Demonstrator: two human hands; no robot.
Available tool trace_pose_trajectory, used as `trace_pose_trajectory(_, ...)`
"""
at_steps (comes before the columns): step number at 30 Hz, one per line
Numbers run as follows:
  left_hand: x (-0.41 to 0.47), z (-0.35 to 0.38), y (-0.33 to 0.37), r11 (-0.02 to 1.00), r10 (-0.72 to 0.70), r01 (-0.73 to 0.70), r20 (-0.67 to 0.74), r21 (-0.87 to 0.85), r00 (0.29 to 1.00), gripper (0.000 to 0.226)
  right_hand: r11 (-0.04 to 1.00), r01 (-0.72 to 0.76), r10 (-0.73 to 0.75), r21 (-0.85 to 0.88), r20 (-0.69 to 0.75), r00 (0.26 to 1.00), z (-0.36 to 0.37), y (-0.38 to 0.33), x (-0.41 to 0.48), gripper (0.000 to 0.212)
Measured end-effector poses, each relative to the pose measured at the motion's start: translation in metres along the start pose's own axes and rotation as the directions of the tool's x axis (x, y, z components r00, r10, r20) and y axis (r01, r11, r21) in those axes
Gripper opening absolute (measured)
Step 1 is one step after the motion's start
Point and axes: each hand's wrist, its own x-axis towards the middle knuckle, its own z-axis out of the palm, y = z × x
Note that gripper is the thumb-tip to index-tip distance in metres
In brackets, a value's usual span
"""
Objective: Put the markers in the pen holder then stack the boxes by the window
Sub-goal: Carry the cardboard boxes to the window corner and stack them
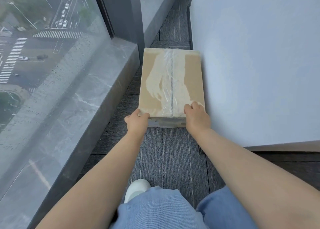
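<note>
A flat brown cardboard box [171,83], its top seam sealed with wrinkled clear tape, stands on the dark grey ribbed carpet floor [173,151]. The left hand [137,121] grips the box's near left corner, thumb on top. The right hand [196,117] holds the near right corner, fingers curled over the top edge. The box's right side lies against a plain white wall [251,64]. To its left runs a grey marble sill [69,116] under a tall glass window [43,47]. Nearer than the box show a white shoe [136,189] and blue jeans [155,209].

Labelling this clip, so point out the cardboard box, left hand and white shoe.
cardboard box [150,62], head view, brown top left of the tape.
left hand [137,123], head view, back of the hand.
white shoe [136,188], head view, toe.
</note>
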Motion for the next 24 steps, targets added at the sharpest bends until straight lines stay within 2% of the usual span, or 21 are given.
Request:
trace_pose_trajectory(3, 0.003, 0.002, 0.004, 0.999, -0.030, 0.029, 0.027, 0.042, 0.999, 0.069, 0.997, -0.056, 0.052, 0.057, 0.070, 0.996, -0.001, 0.002, 0.011, 0.032)
trace_pose_trajectory(7, 0.008, 0.005, 0.014, 1.000, -0.006, 0.006, 0.083, -0.003, 0.997, 0.064, 0.989, -0.101, 0.097, 0.111, 0.043, 0.994, -0.003, 0.001, 0.023, 0.034)
trace_pose_trajectory(11, 0.016, 0.015, 0.037, 0.995, 0.031, -0.017, 0.144, -0.101, 0.989, 0.064, 0.977, -0.111, 0.102, 0.184, 0.061, 0.993, -0.005, 0.002, 0.036, 0.042)
trace_pose_trajectory(15, 0.024, 0.022, 0.061, 0.993, 0.033, -0.009, 0.206, -0.116, 0.978, 0.067, 0.981, -0.090, 0.062, 0.173, 0.158, 0.985, -0.006, 0.004, 0.052, 0.065)
trace_pose_trajectory(24, 0.038, 0.026, 0.070, 0.997, 0.044, -0.029, 0.235, -0.070, 0.971, 0.068, 0.980, -0.103, 0.058, 0.169, 0.253, 0.966, -0.016, 0.007, 0.072, 0.071)
